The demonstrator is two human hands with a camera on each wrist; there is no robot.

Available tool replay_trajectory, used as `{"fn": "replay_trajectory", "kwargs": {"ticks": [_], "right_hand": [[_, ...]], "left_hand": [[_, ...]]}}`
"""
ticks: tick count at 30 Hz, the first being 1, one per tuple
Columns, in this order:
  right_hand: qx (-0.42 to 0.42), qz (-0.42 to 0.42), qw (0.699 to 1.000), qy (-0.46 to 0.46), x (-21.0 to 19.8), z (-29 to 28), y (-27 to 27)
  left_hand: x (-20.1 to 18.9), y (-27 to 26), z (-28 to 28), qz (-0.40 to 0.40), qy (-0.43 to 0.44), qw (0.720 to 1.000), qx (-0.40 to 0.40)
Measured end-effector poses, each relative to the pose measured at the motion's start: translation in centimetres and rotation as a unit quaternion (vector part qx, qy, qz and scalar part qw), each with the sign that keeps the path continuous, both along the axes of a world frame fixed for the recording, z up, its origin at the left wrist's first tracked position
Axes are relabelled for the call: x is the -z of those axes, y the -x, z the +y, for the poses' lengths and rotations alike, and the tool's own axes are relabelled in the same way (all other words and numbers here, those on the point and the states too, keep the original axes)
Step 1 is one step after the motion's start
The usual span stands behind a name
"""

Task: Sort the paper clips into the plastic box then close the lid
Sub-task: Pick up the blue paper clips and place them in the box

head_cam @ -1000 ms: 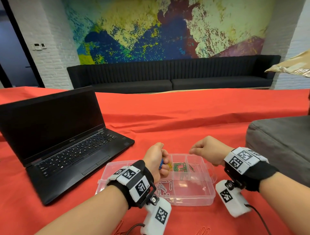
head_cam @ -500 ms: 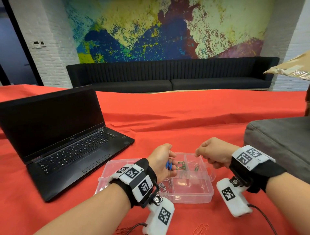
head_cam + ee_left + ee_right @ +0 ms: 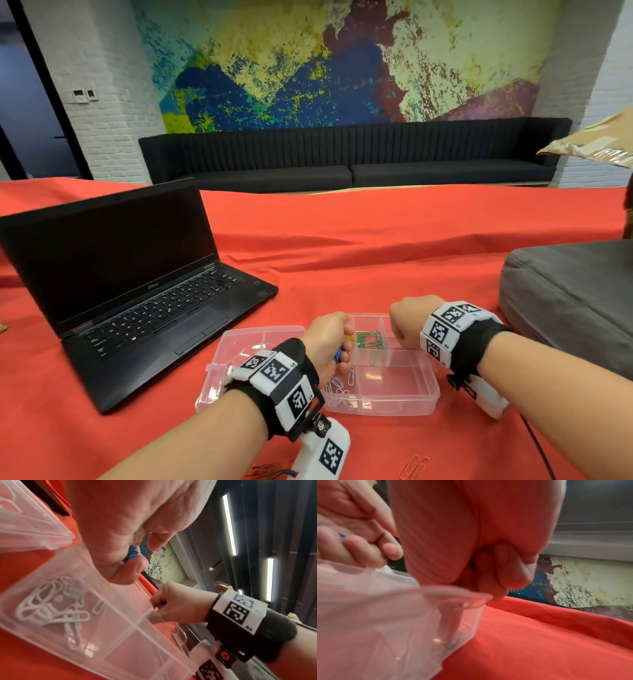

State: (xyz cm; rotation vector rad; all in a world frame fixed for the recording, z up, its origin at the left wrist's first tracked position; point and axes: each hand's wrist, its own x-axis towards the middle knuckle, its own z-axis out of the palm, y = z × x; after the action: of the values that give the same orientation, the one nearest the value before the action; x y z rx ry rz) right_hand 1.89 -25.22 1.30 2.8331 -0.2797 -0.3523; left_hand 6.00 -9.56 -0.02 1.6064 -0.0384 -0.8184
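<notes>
A clear plastic box (image 3: 394,409) with several compartments sits on the red cloth, its lid (image 3: 246,346) lying open to the left. Green clips (image 3: 368,341) fill a back compartment and white clips (image 3: 337,387) a front-left one. My left hand (image 3: 329,342) hovers over the box's left part and grips a bunch of blue clips (image 3: 131,553) with a yellow clip (image 3: 348,337) among them. My right hand (image 3: 406,325) is a tight fist just above the box's back-right compartment. A thin dark clip (image 3: 163,602) seems pinched in its fingers (image 3: 488,568).
An open black laptop (image 3: 137,291) stands to the left of the box. A grey cushion (image 3: 568,301) lies at the right. Loose red clips (image 3: 414,466) lie on the cloth near the front edge, between my forearms.
My right hand has dropped from above the box to just over its back-right compartment. The left hand has stayed over the box, still holding its clips.
</notes>
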Motion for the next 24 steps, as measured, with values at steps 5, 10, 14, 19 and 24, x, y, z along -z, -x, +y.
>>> {"fn": "replay_trajectory", "kwargs": {"ticks": [5, 10, 14, 19, 24], "right_hand": [[0.015, -0.007, 0.999, 0.029, -0.9, -0.7, 0.1], [0.007, 0.003, 0.998, 0.059, 0.4, 0.3, -0.2], [0.026, -0.001, 0.999, 0.031, 0.3, 0.0, -0.3], [0.042, -0.006, 0.999, -0.012, 0.2, 0.0, 0.0], [0.094, -0.085, 0.962, -0.243, -1.8, -1.1, -0.6]], "left_hand": [[0.2, -0.1, -0.1, 0.005, 0.008, 1.000, 0.006], [0.3, -0.1, 0.1, 0.012, 0.024, 1.000, 0.010], [0.4, 0.0, 0.2, 0.007, 0.025, 1.000, 0.008], [0.3, 0.2, 0.1, 0.009, 0.024, 1.000, 0.005], [0.1, 0.1, 0.3, 0.027, 0.029, 0.999, -0.003]]}}
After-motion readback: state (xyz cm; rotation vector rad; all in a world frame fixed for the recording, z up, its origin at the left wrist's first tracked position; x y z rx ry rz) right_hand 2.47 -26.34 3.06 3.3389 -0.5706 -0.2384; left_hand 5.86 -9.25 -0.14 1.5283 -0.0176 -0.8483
